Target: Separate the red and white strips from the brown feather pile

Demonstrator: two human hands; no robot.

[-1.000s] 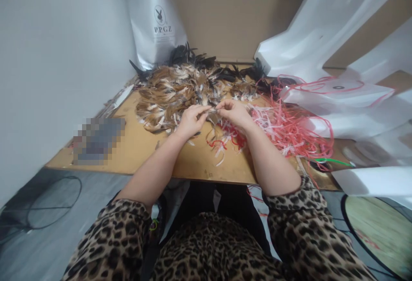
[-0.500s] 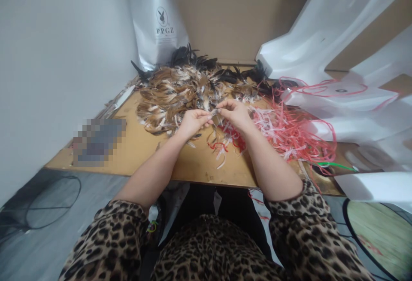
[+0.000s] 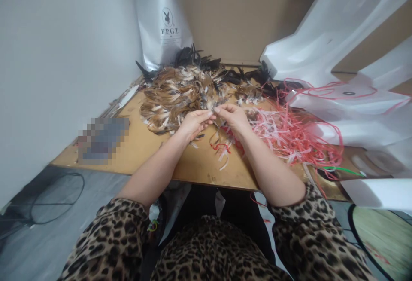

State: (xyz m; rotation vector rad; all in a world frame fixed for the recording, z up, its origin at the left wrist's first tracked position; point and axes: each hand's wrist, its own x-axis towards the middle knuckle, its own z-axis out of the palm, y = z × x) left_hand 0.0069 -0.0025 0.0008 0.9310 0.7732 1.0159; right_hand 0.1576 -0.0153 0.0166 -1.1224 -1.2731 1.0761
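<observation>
My left hand (image 3: 195,123) and my right hand (image 3: 233,117) meet over the wooden board (image 3: 151,152), fingertips pinched together on a small bunch of feathers (image 3: 215,110). Right behind them lies a large pile of brown and white feathers (image 3: 175,96), with black feathers (image 3: 196,59) at the far edge. A tangle of red and pink plastic strips (image 3: 289,132) spreads to the right of my right hand. A few loose feathers and red strip pieces (image 3: 222,150) lie on the board under my wrists.
A white bag with a rabbit logo (image 3: 165,19) leans against the back wall. White sheets and cardboard (image 3: 347,57) pile up on the right. A blurred dark object (image 3: 103,137) lies at the board's left. A wire fan guard (image 3: 48,199) sits on the floor at left.
Both hands stayed pinched together on the feathers and sank slightly nearer the board; the view shifted a little to the left.
</observation>
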